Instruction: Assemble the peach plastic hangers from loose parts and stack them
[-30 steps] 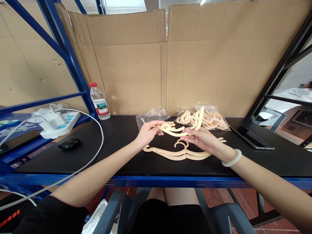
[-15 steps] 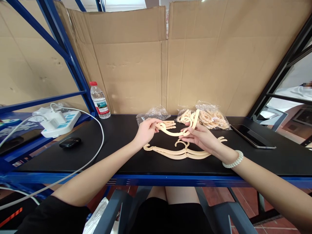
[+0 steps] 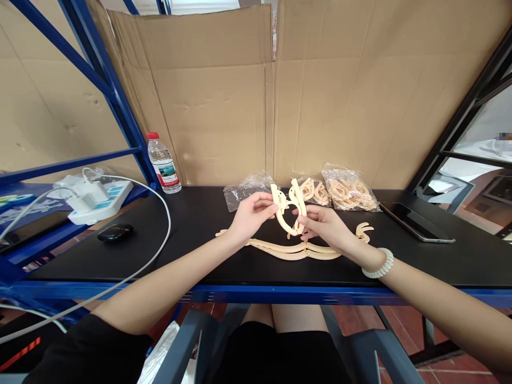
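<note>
A cream folding clothes hanger (image 3: pixel 298 201) is held up between my two hands, its arms bent upward and its hook between them. My left hand (image 3: pixel 254 213) pinches its left arm. Around its right side are the fingers of my right hand (image 3: pixel 324 225), which wears a pale bead bracelet (image 3: pixel 379 264) at the wrist. Below them, more cream hangers (image 3: pixel 280 252) lie stacked on the black tabletop (image 3: pixel 192 229), partly covered by my hands and forearms.
Behind my hands are a crumpled clear bag (image 3: pixel 244 189) and bags of cream hanger parts (image 3: pixel 350 193). A tablet (image 3: pixel 416 223) lies at right. At left are a water bottle (image 3: pixel 165 168), a mouse (image 3: pixel 115 233), a power strip (image 3: pixel 102 205) and a looping white cable (image 3: pixel 168 224). Cardboard (image 3: pixel 216 122) walls the back.
The hanger in my hands has gone from stretched out flat to folded, with its left arm now pointing up. My left hand has moved right, closer to my right hand.
</note>
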Available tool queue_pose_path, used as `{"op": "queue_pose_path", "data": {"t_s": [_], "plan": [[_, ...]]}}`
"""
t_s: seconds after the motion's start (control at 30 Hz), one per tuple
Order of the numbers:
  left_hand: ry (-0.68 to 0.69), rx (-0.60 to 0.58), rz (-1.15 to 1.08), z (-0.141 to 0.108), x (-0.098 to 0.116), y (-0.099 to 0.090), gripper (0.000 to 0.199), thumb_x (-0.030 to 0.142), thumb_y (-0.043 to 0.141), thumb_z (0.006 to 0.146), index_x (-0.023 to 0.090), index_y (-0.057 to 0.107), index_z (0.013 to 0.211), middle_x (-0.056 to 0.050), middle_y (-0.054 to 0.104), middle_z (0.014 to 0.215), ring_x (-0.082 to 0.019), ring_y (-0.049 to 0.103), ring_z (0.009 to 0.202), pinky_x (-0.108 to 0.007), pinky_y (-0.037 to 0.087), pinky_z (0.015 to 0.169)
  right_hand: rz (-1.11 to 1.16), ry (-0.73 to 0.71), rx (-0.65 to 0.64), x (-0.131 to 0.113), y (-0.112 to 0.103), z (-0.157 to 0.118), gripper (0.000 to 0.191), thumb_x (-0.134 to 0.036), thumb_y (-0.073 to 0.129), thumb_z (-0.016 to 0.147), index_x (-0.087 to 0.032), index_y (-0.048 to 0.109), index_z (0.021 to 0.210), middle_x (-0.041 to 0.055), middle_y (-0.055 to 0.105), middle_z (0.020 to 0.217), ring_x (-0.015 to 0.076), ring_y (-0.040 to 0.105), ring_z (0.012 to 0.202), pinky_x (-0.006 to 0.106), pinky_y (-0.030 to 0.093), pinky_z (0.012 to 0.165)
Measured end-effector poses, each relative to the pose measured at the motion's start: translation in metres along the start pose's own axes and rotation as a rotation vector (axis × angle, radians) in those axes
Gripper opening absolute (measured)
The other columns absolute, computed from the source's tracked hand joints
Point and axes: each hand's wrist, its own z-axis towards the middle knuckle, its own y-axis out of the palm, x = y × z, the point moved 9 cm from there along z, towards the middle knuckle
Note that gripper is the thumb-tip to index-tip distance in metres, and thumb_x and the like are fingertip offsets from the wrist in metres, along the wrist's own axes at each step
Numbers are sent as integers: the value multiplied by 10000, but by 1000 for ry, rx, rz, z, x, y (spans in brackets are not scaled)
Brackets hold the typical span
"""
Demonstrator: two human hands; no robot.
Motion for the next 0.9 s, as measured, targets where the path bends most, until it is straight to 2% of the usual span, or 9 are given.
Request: {"op": "queue_pose_path", "data": {"t_s": [0.1,0.2,0.33,0.57,0.73,0.9], "plan": [[59,-39,63,-2,6,7,277,272,792,717,152,639,915,-37,726,862,-158,676,793,-316,551,770,-30,-11,29,-2,-3,0,396,-403,807,708,-150,680,984,13,689,730,140,696,618,223,619,531],[110,-52,153,-5,9,12,251,268,767,743,151,650,931,-54,728,895,-184,689,845,-348,553,833,-90,-74,50,-11,-3,-1,326,-433,791,713,-152,697,848,10,670,666,117,641,563,201,585,473],[183,-40,225,-6,13,14,255,276,721,787,152,675,1005,-86,722,1022,-210,685,922,-355,556,860,-149,-126,69,-19,-2,-4,286,-435,775,725,-161,696,754,21,679,652,131,635,553,211,562,443],[217,-104,220,-6,14,18,234,277,699,814,160,656,1013,-94,708,1122,-202,698,907,-322,557,832,-123,-97,90,-15,-7,-2,286,-415,803,687,-155,698,740,34,702,658,148,667,575,239,595,495],[193,-155,190,-5,13,23,193,267,695,815,163,610,953,-86,707,1076,-197,707,871,-348,563,835,-124,-81,100,-11,-8,-1,331,-447,810,670,-148,688,745,36,703,652,156,673,578,250,596,497],[122,-222,133,-5,9,27,220,299,666,850,168,558,989,-72,724,894,-201,722,801,-355,580,772,-170,-122,33,-13,-1,-1,356,-485,776,709,-149,707,802,44,720,701,145,655,597,255,573,546]]}}
